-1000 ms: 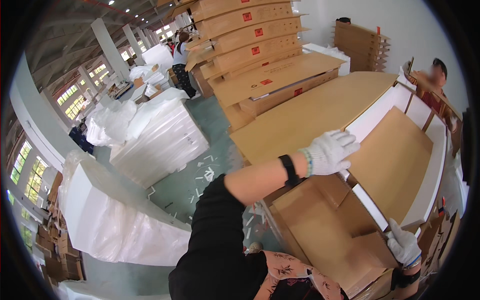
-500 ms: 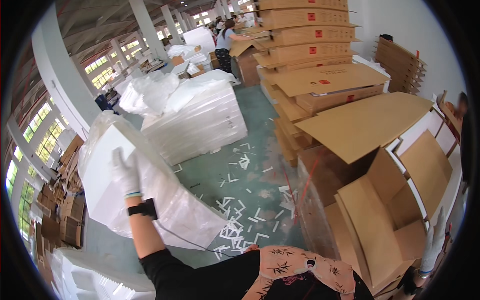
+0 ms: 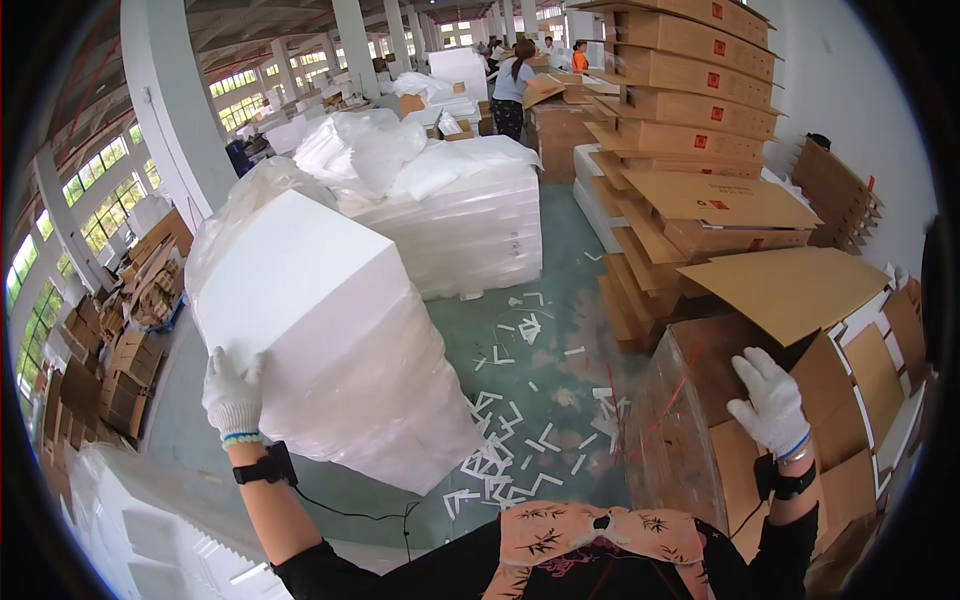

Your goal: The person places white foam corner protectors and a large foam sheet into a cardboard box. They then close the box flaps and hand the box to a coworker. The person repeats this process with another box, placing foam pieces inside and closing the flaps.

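Note:
My left hand, in a white knit glove, is at the near-left edge of a tall stack of white foam sheets wrapped in clear plastic film. Its fingers and thumb are apart and appear to touch the stack's edge; nothing is held. On the other side, my right hand, gloved the same way, hovers over an open brown cardboard box. Those fingers are spread, and the palm holds nothing. A raised cardboard flap lies just beyond that hand.
White L-shaped foam scraps litter the green floor between the stack and the boxes. Flattened cartons rise in a tall pile at right. Another wrapped foam stack stands ahead. A co-worker stands farther back. White foam pieces sit at lower left.
My left hand has come from the top of the foam stack to its near-left edge. My right hand has moved inward from the right rim to above the box. The view has turned.

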`<state>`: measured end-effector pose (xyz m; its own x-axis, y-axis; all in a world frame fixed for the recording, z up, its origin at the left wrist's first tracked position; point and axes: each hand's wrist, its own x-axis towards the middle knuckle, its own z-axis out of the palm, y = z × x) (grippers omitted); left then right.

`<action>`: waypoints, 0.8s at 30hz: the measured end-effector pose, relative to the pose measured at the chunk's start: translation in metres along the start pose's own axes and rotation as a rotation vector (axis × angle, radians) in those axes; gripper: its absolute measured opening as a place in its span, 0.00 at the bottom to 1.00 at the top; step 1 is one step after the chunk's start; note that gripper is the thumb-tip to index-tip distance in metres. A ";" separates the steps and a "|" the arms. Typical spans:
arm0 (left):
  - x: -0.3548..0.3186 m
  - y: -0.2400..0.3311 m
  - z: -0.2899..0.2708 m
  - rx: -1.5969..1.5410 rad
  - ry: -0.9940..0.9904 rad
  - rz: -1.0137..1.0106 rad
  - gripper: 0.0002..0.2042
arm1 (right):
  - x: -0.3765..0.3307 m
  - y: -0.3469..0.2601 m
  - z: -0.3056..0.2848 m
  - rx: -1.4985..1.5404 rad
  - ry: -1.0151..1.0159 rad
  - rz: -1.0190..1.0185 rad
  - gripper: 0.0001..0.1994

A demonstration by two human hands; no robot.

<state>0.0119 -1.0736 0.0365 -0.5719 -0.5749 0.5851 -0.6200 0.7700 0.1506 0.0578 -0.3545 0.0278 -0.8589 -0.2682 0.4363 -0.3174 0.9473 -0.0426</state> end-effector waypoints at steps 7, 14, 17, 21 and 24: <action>-0.009 -0.002 0.000 -0.147 0.037 0.100 0.30 | 0.045 -0.061 0.030 0.060 -0.010 -0.163 0.31; -0.052 0.118 -0.006 -0.442 0.490 0.908 0.19 | 0.064 -0.081 0.045 0.277 -0.068 -0.110 0.27; -0.104 0.201 -0.032 -0.815 0.445 1.203 0.14 | 0.072 -0.074 0.058 0.988 -0.170 0.212 0.27; -0.186 0.297 -0.075 -1.136 0.385 1.464 0.13 | 0.076 -0.060 0.053 1.868 -0.244 0.493 0.31; -0.247 0.357 -0.094 -1.443 0.292 1.646 0.15 | 0.055 -0.051 0.042 2.058 0.110 0.674 0.29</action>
<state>-0.0175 -0.6311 0.0213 0.1395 0.5503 0.8233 0.9707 0.0883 -0.2234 0.0095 -0.4246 0.0167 -0.9996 0.0146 -0.0221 0.0083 -0.6221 -0.7829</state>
